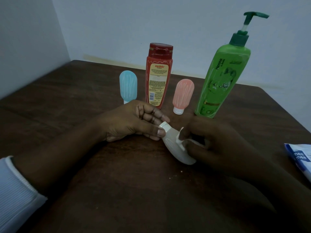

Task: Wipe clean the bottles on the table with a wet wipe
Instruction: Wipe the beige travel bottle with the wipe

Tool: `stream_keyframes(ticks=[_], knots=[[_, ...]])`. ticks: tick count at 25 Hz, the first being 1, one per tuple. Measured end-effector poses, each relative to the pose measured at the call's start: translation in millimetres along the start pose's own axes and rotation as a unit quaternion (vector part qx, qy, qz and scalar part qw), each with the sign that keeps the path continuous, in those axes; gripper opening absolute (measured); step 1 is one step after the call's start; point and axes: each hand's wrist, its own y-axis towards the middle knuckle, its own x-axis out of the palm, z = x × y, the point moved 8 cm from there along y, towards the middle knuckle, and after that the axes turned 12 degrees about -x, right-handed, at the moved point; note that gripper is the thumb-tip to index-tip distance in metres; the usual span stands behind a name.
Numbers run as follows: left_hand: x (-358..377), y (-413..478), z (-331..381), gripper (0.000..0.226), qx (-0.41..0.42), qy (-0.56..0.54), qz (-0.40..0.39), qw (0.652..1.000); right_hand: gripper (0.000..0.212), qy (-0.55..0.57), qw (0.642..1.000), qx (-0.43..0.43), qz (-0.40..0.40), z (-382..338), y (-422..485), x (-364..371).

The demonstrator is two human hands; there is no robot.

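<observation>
A small white squeeze bottle point(175, 148) lies tilted on the dark wooden table point(67, 101), cap toward the upper left. My left hand point(134, 121) pinches its cap end between thumb and fingers. My right hand point(217, 143) presses a white wet wipe point(180, 141) against the bottle's body. Behind them stand a blue squeeze bottle point(128, 86), a red shampoo bottle point(158, 76), a pink squeeze bottle point(183, 95) and a tall green pump bottle point(220, 81).
A blue and white wet wipe packet point(301, 157) lies at the table's right edge. A few small crumbs point(175, 176) dot the wood near the middle. White walls close the back and left sides.
</observation>
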Motion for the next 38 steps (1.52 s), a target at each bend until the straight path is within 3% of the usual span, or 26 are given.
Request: stream_keyframes(ticks=[3,8,11,13,18,23,28,33,38], knots=[[-1.2,1.0,-0.2,0.044,0.004,0.005,-0.001,1.000,0.015,-0.017,0.999,-0.027,0.008,-4.4,8.0,10.6],[-2.3,0.5,1.2,0.044,0.003,0.015,0.014,1.000,0.027,-0.009,0.998,0.052,0.034,17.1,0.4,-3.6],[-2.2,0.3,2.1,0.044,0.016,0.025,0.014,0.999,0.008,0.026,0.999,0.019,0.022,4.4,-0.1,-3.4],[-2.4,1.1,2.0,0.043,0.023,0.023,0.009,0.999,0.009,-0.005,1.000,-0.001,0.020,2.1,7.3,6.0],[-1.1,1.3,2.7,0.042,0.026,0.019,0.011,0.999,0.004,0.005,0.994,0.070,0.079,25.3,1.1,-2.3],[0.4,1.1,2.6,0.039,0.027,0.007,0.003,1.000,0.008,-0.008,0.999,-0.024,0.029,-6.8,9.3,9.8],[0.4,1.1,3.4,0.040,0.022,0.014,0.009,1.000,0.016,-0.054,0.996,0.053,0.050,16.5,4.3,5.2],[0.8,1.9,2.2,0.041,0.016,0.015,0.005,1.000,0.010,-0.054,0.996,-0.066,-0.001,-17.8,8.3,15.8],[-0.6,3.1,1.6,0.039,0.003,0.003,0.008,1.000,0.006,-0.078,0.997,-0.005,0.028,1.6,5.7,3.6]])
